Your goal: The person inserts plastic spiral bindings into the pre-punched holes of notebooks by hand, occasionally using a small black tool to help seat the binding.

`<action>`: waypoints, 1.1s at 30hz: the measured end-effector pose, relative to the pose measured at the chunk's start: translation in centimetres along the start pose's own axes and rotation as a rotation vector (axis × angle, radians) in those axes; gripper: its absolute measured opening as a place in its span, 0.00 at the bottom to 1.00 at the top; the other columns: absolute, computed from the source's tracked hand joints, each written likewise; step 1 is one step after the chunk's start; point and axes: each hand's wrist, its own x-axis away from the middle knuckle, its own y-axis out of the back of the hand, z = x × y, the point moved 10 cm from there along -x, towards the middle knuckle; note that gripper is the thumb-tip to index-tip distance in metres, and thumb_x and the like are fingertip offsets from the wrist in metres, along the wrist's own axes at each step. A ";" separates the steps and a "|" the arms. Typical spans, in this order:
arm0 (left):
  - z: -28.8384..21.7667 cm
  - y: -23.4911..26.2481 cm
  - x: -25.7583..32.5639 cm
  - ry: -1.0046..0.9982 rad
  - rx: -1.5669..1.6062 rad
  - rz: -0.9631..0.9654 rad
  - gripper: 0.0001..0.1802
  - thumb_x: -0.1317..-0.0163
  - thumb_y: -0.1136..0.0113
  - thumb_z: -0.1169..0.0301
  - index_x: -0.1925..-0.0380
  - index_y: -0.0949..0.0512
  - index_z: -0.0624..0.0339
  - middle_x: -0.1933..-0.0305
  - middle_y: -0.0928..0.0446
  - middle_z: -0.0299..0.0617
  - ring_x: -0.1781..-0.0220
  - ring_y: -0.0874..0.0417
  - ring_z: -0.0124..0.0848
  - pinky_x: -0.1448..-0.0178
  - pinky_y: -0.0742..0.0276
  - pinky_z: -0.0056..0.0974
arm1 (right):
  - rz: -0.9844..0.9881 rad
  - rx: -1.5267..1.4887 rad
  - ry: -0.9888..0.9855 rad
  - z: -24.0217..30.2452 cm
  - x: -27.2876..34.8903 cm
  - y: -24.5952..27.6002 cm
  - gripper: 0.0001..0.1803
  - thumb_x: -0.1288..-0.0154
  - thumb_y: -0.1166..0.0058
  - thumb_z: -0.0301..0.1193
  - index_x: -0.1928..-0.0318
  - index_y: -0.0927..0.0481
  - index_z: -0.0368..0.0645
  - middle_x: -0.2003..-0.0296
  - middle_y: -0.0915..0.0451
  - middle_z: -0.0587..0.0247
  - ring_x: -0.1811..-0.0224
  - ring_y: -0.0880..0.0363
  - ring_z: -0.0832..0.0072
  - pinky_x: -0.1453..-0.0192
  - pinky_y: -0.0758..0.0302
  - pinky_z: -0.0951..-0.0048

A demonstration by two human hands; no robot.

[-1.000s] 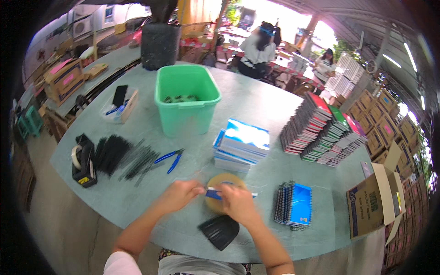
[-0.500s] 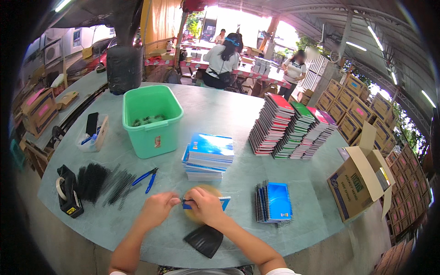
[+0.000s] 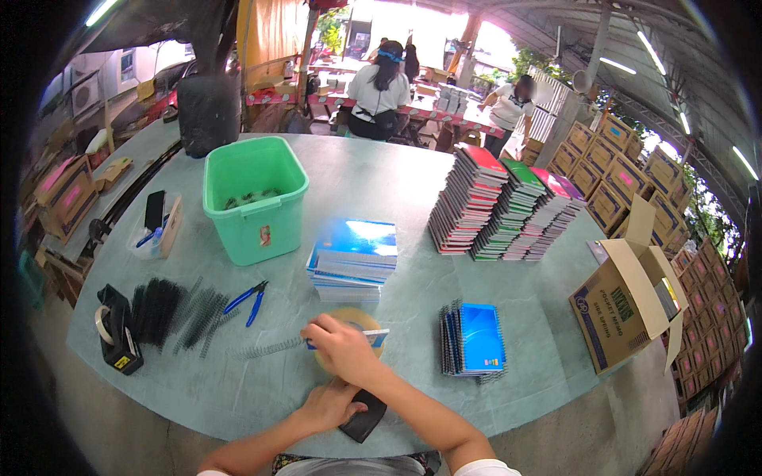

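Observation:
My right hand (image 3: 343,351) is closed on a small blue notebook (image 3: 379,337), tilted on edge over a round yellowish disc (image 3: 353,316). A thin dark spiral coil (image 3: 270,349) sticks out leftward from the notebook's edge. Under my right wrist, my left hand (image 3: 327,406) rests at a flat black piece (image 3: 365,420); its thumb shows, but the other fingers are partly hidden. Beyond the disc stands a stack of blue-covered notebooks (image 3: 353,258). To the right lies a pile of coil-bound blue notebooks (image 3: 480,341).
On the left are loose black coils (image 3: 163,313), blue-handled cutters (image 3: 248,301), a tape dispenser (image 3: 121,337), a green bin (image 3: 254,230) and a small container (image 3: 159,230). Red, green and pink notebook stacks (image 3: 468,202) stand far right, beside an open carton (image 3: 623,309). Several people are beyond.
My left hand has moved from the notebook's left end down toward me, to the black piece. The coil now shows stretching left from the notebook. My right hand stays at the notebook.

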 end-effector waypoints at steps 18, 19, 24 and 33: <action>-0.3 14.8 0.2 0.066 -0.235 -0.409 0.21 0.57 0.38 0.81 0.59 0.21 0.53 0.66 0.26 0.42 0.61 0.25 0.40 0.59 0.27 0.40 | -0.218 -0.941 -0.553 -9.9 7.8 1.6 0.13 0.42 0.43 0.20 0.56 0.21 0.34 0.59 0.18 0.57 0.57 0.21 0.76 0.50 0.25 0.76; -0.6 15.2 0.6 0.041 -0.205 -0.486 0.21 0.57 0.38 0.81 0.59 0.21 0.52 0.67 0.27 0.42 0.62 0.25 0.40 0.59 0.27 0.40 | -0.205 -0.911 -0.548 -10.0 8.2 1.5 0.13 0.41 0.44 0.20 0.55 0.21 0.35 0.58 0.18 0.58 0.56 0.22 0.77 0.50 0.26 0.77; -1.8 17.5 1.5 0.013 -0.243 -0.743 0.22 0.55 0.37 0.79 0.57 0.21 0.47 0.67 0.28 0.41 0.68 0.25 0.37 0.65 0.26 0.37 | -0.230 -1.010 -0.580 -10.6 8.9 1.1 0.11 0.41 0.44 0.21 0.56 0.21 0.35 0.58 0.18 0.58 0.56 0.22 0.77 0.50 0.27 0.77; -1.5 17.8 1.2 -0.003 -0.188 -0.869 0.24 0.56 0.35 0.80 0.56 0.21 0.45 0.64 0.30 0.40 0.69 0.25 0.34 0.67 0.27 0.35 | -0.274 -0.937 -0.593 -10.3 8.8 1.7 0.11 0.43 0.44 0.18 0.58 0.21 0.33 0.62 0.18 0.56 0.60 0.20 0.76 0.52 0.24 0.75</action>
